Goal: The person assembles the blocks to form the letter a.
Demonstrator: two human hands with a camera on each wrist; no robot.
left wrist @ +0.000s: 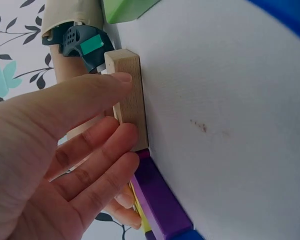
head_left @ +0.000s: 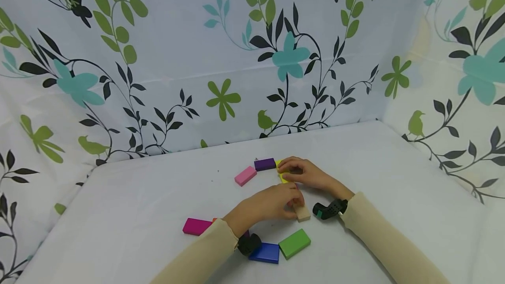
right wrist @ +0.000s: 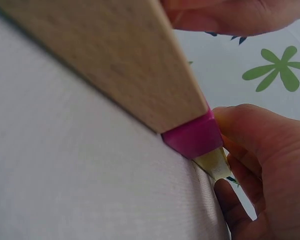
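My left hand (head_left: 272,200) hovers over a plain wooden block (head_left: 303,213) standing on edge. In the left wrist view its thumb touches the wooden block's side, with the other fingers loosely bent near the far end. My right hand (head_left: 309,173) has thumb and fingers around a yellow block (head_left: 284,179), mostly covered by that hand. Between wooden and yellow blocks, the right wrist view shows a magenta block (right wrist: 195,135) end to end with the wooden one. A dark purple block (head_left: 265,164) sits beside the yellow one, then a pink block (head_left: 245,176).
Toward the front are a green block (head_left: 294,243) and a blue block (head_left: 265,253). A magenta-pink block (head_left: 196,226) lies at left, with an orange block partly behind my left sleeve. Patterned cloth (head_left: 252,56) hangs behind the white table (head_left: 158,196).
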